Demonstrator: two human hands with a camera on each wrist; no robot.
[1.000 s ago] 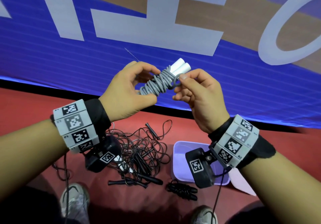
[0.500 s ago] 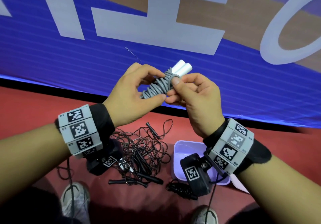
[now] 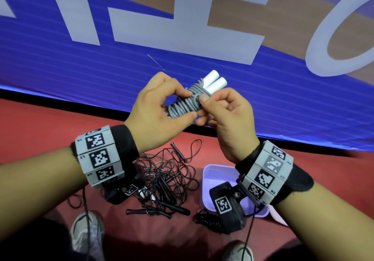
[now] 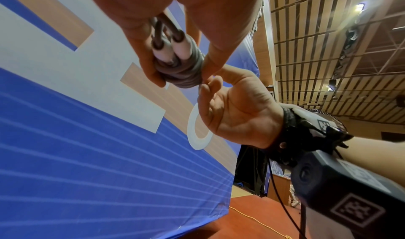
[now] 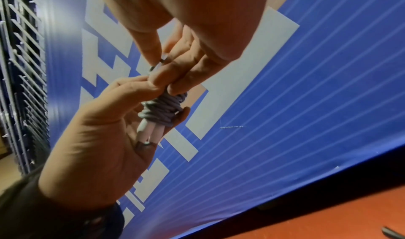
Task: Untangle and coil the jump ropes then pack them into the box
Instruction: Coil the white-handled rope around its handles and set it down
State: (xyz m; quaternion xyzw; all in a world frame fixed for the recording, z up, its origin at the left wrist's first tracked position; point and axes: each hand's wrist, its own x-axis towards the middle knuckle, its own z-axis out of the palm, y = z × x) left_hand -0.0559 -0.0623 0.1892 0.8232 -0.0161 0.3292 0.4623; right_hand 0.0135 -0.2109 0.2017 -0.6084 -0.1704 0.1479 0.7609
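Gripping the grey rubber jump rope coiled round its two white cylindrical handles (image 3: 189,100), the left hand (image 3: 155,108) curls about the bundle's lower end; above that hold the right hand (image 3: 226,123) pinches what looks like a loose loop. Far below the grip sits the lilac plastic box (image 3: 208,181).

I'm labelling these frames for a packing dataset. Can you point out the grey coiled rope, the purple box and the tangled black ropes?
grey coiled rope (image 3: 187,103): head view, on its wrapped cord.
purple box (image 3: 208,171): head view, on its rim.
tangled black ropes (image 3: 168,176): head view, mid-tangle.
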